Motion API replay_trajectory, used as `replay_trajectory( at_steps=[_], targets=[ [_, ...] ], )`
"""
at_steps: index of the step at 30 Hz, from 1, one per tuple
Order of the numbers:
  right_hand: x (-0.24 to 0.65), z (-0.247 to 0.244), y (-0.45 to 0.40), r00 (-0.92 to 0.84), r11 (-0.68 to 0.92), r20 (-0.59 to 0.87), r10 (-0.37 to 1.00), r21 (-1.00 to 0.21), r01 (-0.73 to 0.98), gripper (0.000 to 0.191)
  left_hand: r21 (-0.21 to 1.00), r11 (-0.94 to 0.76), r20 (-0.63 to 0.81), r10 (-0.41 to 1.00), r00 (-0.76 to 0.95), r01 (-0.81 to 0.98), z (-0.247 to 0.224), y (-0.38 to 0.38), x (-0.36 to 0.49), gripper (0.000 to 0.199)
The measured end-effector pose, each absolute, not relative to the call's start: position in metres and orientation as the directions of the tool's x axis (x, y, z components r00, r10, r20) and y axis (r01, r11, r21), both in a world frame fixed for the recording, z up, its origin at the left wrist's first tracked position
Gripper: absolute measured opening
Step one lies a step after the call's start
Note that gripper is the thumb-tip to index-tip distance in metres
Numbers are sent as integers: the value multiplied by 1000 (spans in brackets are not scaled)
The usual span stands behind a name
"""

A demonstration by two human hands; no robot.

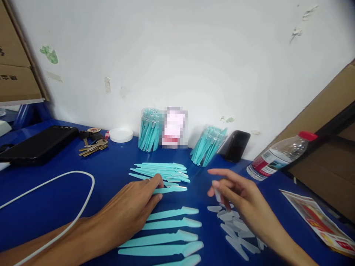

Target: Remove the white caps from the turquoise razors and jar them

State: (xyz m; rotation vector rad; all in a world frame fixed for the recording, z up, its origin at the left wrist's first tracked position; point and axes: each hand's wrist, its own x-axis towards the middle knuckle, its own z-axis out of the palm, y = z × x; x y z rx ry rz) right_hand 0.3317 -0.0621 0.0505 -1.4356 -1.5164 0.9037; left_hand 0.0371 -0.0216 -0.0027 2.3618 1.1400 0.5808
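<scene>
My left hand (135, 201) pinches the handle of a teal eyebrow razor (173, 190), its blade end pointing right. Just beyond it lies a loose stack of matching razors (161, 170). Closer to me, several more razors (177, 224) lie in a spaced row, blade ends to the right; my left hand and forearm hide some of their handles. Between the thumb and fingers of my right hand (240, 190) is a small whitish translucent blade cover (217, 194), held above the table. Below that hand is a scattered heap of similar covers (235, 225), partly hidden by my wrist.
Two see-through tubs full of teal razors, one upright (149, 131) and one tilted (206, 146), stand by the wall. Around them are a white lid (121, 135), keys (94, 146), phone (237, 146), bottle (277, 159), packet (318, 220), black device (41, 144) and white cable (88, 199).
</scene>
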Motion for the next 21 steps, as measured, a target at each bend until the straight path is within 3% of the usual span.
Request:
replay_trajectory(
  at_steps=[3, 9, 14, 21],
  targets=[
    [326, 51, -64, -41, 20, 9, 999, -962, 274, 47, 559, -554, 166, 804, 571, 618, -2, -21, 38, 17],
    [320, 50, -63, 15, 23, 28, 999, -968, 249, 38, 557, -554, 152, 800, 581, 618, 0, -22, 39, 18],
    [319, 50, -64, -37, -61, -64, 997, -994, 95, 38, 536, -587, 171, 779, 603, 607, 0, -23, 39, 22],
    [317, 44, -63, -16, -68, -70, 997, -994, 89, 36, 539, -569, 138, 787, 601, 621, 1, -24, 38, 23]
  ],
)
